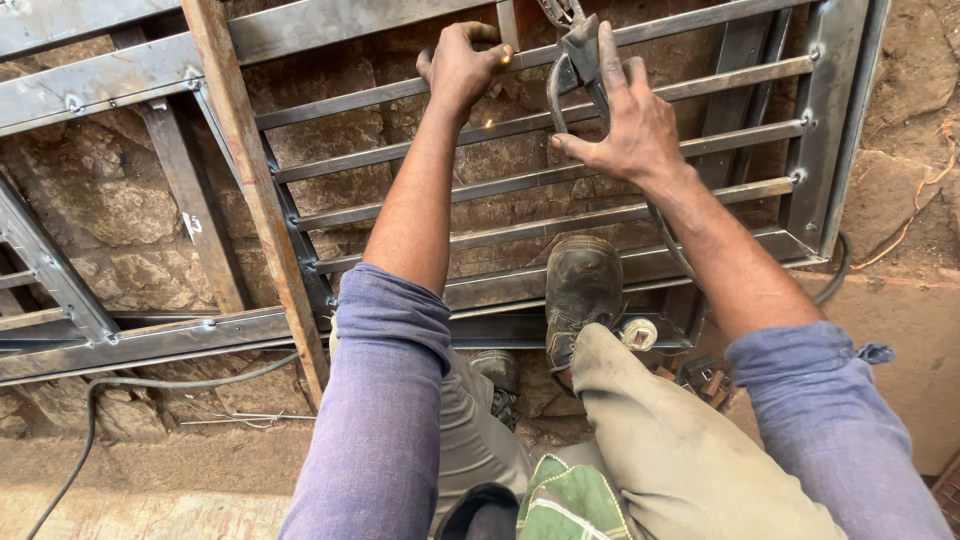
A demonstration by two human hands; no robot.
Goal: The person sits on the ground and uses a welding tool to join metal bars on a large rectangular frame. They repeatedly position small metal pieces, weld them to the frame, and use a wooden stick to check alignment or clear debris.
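Cable: at far left we see a dark cable [130, 385] curving over the ground below the frame, smooth and round.
Stone: rough brown stone [110, 225] lies under the metalwork, cracked and dusty.
Wooden strip: a long, reddish, weathered wooden strip [255, 190] leans diagonally across the bars.
Metal frame: our grille [815, 120] is grey flat steel, with parallel horizontal bars set in a thicker border; small weld dots show at the bar ends on the right.
Label: a small white tag-like patch [192, 224] sits on a slanted steel strut at left; we cannot read its shape clearly.
Left hand: our left hand [462, 62] is closed around an upper bar, right beside a small bright spark [507, 58].
Right hand: our right hand [625, 125] grips the electrode holder [580, 62], a dark clamp-shaped tool held over the upper bars, fingers wrapped, index finger stretched along it.
Boot: a worn, scuffed dark boot [583, 290] stands on the lower frame rail.
Clothing: purple woven sleeves [385, 400] and khaki trousers [680, 440].
Cloth: green checked cloth [570, 505] at the bottom edge.
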